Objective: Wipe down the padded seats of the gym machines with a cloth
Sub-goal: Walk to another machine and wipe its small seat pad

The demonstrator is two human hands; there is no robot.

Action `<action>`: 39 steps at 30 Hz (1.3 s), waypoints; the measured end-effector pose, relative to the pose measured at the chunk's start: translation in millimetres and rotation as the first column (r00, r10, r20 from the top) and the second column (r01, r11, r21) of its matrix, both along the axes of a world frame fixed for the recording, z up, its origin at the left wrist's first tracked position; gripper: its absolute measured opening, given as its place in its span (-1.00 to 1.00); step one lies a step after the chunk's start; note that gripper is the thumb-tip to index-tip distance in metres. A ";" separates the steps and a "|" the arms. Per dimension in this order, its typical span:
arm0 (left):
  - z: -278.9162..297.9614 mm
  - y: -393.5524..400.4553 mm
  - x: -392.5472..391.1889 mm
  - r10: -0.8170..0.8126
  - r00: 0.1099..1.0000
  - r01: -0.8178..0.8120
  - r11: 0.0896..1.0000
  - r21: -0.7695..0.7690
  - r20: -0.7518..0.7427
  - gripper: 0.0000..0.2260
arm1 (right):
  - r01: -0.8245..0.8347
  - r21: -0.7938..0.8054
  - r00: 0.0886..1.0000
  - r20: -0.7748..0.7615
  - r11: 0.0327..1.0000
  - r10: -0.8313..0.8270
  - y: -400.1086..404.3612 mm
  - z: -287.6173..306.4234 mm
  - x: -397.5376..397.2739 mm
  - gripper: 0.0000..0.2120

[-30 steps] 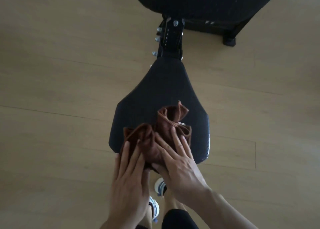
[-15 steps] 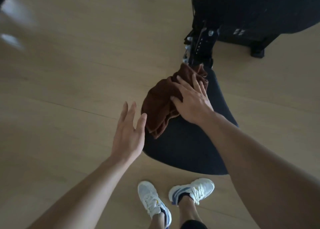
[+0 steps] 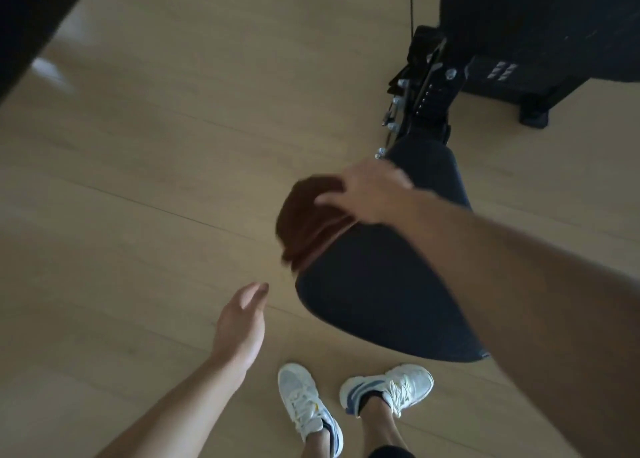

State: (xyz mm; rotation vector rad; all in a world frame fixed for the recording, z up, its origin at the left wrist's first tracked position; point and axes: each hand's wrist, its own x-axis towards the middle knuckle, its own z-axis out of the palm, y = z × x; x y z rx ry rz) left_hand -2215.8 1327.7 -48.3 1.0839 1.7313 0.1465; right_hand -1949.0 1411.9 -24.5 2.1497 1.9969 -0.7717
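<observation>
A black padded seat (image 3: 381, 284) of a gym machine fills the centre right, narrow end pointing away from me. A brown cloth (image 3: 308, 222) lies bunched on the seat's left edge and hangs partly over it. My right hand (image 3: 367, 194) presses down on the cloth, blurred by motion, its forearm crossing the seat. My left hand (image 3: 242, 319) hovers off the seat's left side over the floor, fingers loosely curled, holding nothing.
The seat's black adjustment post with bolts (image 3: 426, 93) joins a dark machine base (image 3: 540, 41) at the top right. My two white sneakers (image 3: 349, 402) stand on the light wooden floor (image 3: 138, 180) below the seat. A dark shape (image 3: 31, 14) fills the top left corner.
My right hand has dragged the cloth from the seat's far narrow end back to its left edge. My left hand left the cloth earlier and has dropped lower, away from the seat.
</observation>
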 end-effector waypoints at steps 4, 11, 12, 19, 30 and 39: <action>-1.5 18.2 13.8 -0.040 0.985 0.042 0.999 -0.008 0.170 -0.65 | 0.087 0.042 0.985 0.148 0.995 -0.093 13.1 -6.6 75.1 -0.54; -1.5 31.0 29.3 0.019 0.958 -0.058 0.990 0.127 0.287 -0.60 | -0.111 -0.187 0.985 0.107 0.976 0.133 23.6 -10.4 -25.6 -0.46; -1.9 31.6 25.1 0.049 0.955 -0.095 0.985 0.146 0.291 -0.57 | -0.144 -0.206 0.985 0.061 0.968 0.160 19.0 -5.0 -43.2 -0.48; -8.6 6.0 -1.2 0.114 0.921 -0.166 0.980 0.109 0.371 -0.69 | -0.285 0.106 0.958 -0.003 0.953 0.287 -65.0 4.4 -107.1 -0.73; 42.0 -10.7 61.6 -0.420 0.901 0.270 0.736 0.621 0.106 -0.55 | 0.534 0.363 0.844 -0.180 0.764 -0.505 -227.1 18.3 -89.2 -0.64; 12.8 0.4 98.2 -0.433 0.894 0.396 0.650 0.649 -0.113 -0.59 | 0.546 0.099 0.834 0.024 0.832 -0.551 -184.9 1.5 -76.9 -0.12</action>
